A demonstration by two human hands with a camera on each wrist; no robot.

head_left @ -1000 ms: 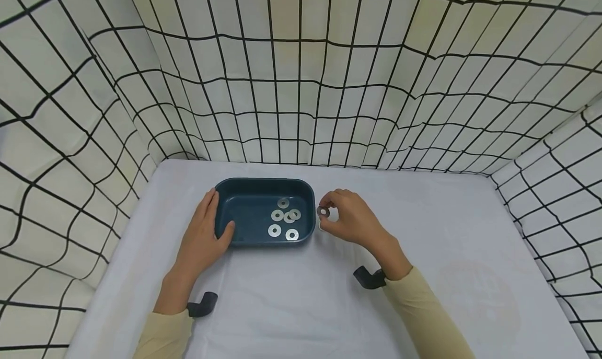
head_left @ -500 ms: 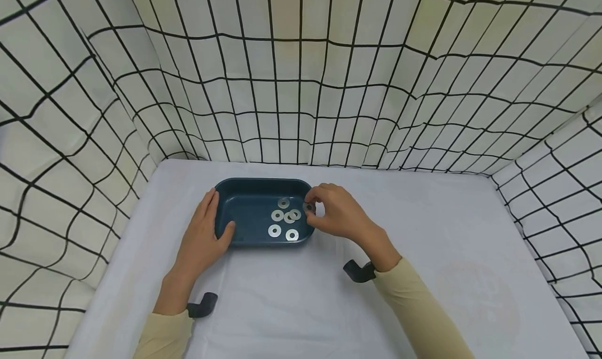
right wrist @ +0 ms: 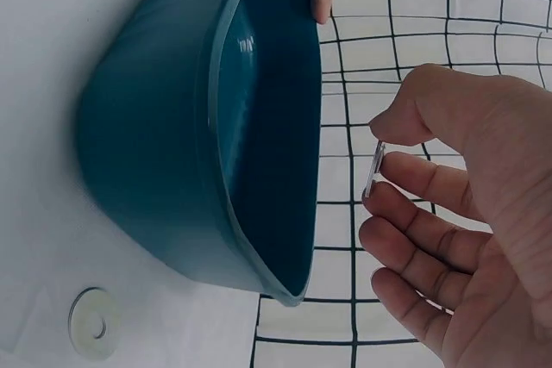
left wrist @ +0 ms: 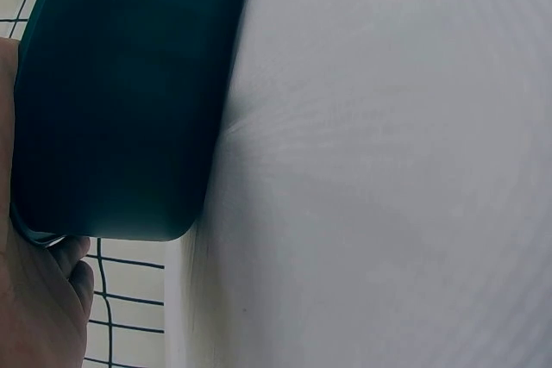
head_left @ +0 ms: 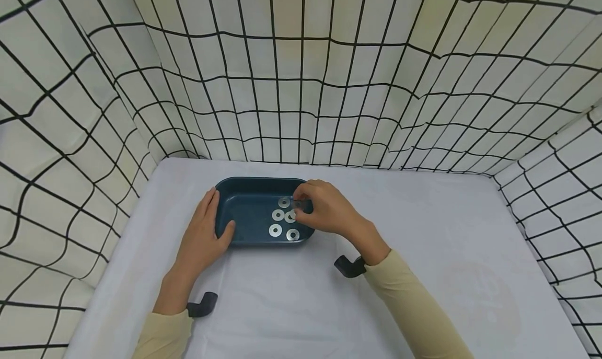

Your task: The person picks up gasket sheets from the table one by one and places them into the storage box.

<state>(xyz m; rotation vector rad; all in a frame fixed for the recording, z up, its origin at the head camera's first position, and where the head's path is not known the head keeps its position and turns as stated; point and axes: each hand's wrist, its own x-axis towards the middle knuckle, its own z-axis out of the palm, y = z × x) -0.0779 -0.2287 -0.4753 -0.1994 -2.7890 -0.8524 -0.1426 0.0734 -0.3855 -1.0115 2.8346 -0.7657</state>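
A dark blue-green tray (head_left: 249, 239) sits on the white cloth. My left hand (head_left: 202, 239) holds its left end, with the thumb at the near rim and the fingers along the end wall. Above the tray's right part, my right hand (head_left: 326, 207) pinches a flat metal washer (right wrist: 375, 168) between thumb and fingertips; the right wrist view shows it edge-on, above the rim. Several washers (head_left: 275, 230) lie on the tray's floor towards the right, some partly behind my right fingers. Another washer (right wrist: 93, 323) lies on the cloth outside the tray, hidden in the head view.
White cloth covers the table (head_left: 447, 254). Walls of white sheet with a black grid net (head_left: 301, 97) enclose the back and both sides. A dark wrist-worn piece (head_left: 350, 266) sticks out by each sleeve.
My right hand has moved left with the washer, from beside the tray's right end, over the rim, to above the tray's right part. The left hand stays in place.
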